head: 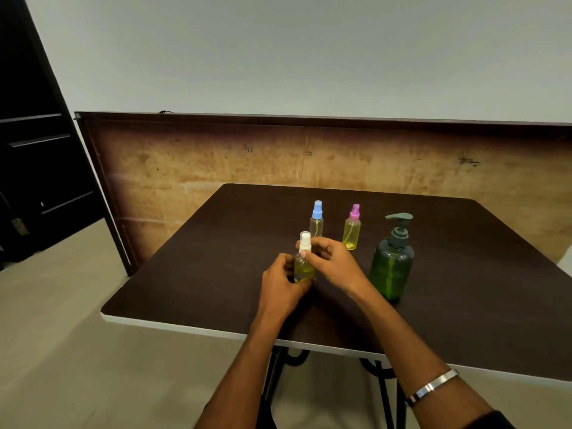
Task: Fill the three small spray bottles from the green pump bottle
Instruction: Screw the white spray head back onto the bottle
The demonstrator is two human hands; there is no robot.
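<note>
Both hands are on the white-capped spray bottle: my left hand grips its yellow-filled body, my right hand pinches its white sprayer head. Just beyond my right hand stand the blue-capped bottle and pink-capped bottle, both upright. Right of that hand stands the green pump bottle on the dark table.

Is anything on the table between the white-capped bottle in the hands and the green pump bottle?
Nothing visible. The white-capped bottle and the green pump bottle have only bare table between them, crossed above by the right hand.
</note>
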